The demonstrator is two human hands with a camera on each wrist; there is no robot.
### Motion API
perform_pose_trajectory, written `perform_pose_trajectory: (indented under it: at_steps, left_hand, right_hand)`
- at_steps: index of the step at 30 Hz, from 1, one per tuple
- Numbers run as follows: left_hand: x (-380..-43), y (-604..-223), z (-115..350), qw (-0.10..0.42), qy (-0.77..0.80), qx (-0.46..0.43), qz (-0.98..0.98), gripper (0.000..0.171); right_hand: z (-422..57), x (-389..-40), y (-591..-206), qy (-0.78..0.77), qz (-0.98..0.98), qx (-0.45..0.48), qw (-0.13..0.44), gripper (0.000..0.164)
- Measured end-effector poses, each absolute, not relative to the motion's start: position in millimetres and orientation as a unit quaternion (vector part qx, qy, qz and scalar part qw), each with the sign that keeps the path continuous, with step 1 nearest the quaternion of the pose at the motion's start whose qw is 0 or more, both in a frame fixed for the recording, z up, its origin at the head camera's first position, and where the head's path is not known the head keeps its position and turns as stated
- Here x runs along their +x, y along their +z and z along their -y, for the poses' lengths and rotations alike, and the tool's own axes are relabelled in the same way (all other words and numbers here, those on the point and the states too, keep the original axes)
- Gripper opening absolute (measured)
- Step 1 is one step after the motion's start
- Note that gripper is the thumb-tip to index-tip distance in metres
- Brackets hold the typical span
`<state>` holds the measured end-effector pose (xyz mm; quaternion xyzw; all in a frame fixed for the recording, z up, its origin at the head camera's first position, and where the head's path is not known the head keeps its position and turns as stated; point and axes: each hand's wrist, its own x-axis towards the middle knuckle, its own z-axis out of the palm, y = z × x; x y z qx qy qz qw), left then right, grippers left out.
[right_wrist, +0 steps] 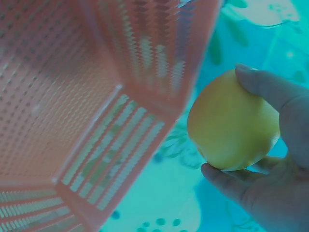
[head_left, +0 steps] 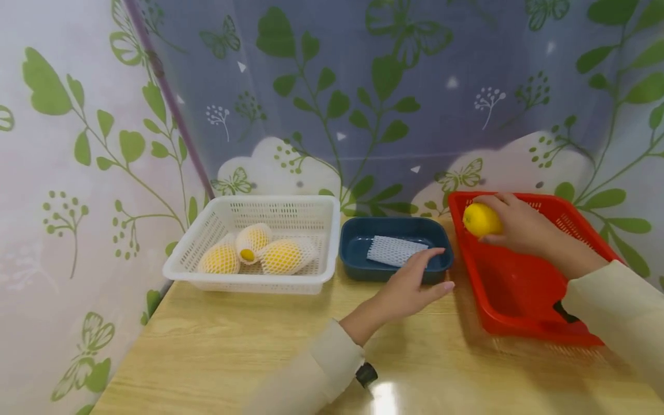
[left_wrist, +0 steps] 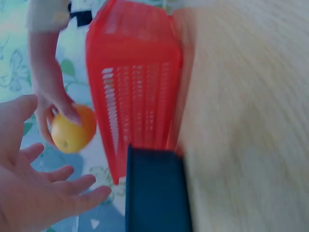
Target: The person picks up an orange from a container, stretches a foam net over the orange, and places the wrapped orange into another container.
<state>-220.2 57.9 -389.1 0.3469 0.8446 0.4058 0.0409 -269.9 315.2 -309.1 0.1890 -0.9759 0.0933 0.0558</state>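
Over the far left corner of the red basket (head_left: 498,323), my right hand (head_left: 524,227) holds a round yellow fruit (head_left: 479,220). In the right wrist view, thumb and fingers grip the fruit (right_wrist: 231,123) from one side, beyond the basket rim. A white foam net sleeve (head_left: 396,251) lies flat inside the dark blue box (head_left: 358,271). My left hand (head_left: 407,291) hovers at the near right of that box, its fingers spread and holding nothing. The left wrist view shows this palm (left_wrist: 43,188) facing the fruit, with a gap between them.
On the left stands a white basket (head_left: 249,282) with several yellow fruits (head_left: 282,256) in foam nets. All the containers stand in a row on the wooden table (head_left: 223,346), against a patterned curtain (head_left: 332,115).
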Motion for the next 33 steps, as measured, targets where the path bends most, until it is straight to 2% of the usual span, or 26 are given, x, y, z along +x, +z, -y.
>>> perform_pose_trajectory:
  at_steps: [9, 12, 18, 24, 33]
  left_hand:
    - [-223, -376, -24, 0.05, 0.536, 0.319, -0.78, 0.064]
    - [-222, -374, -16, 0.045, 0.559, 0.328, -0.76, 0.066]
    - [-218, -372, 1, 0.027, 0.583, 0.342, -0.736, 0.07]
    - [-213, -374, 14, 0.069, 0.617, 0.345, -0.704, 0.073]
    - [-206, -388, 34, 0.137, 0.644, 0.304, -0.689, 0.064]
  right_hand:
    - [-286, -233, -299, 0.224, 0.942, 0.229, 0.104, 0.076]
    - [-273, -222, -302, 0.289, 0.917, 0.256, 0.101, 0.077]
    - [-244, -206, -318, 0.45, 0.849, 0.278, 0.01, 0.074]
    - [-218, -196, -343, 0.559, 0.78, 0.273, -0.072, 0.07]
    - [-192, -189, -378, 0.608, 0.747, 0.25, -0.099, 0.07]
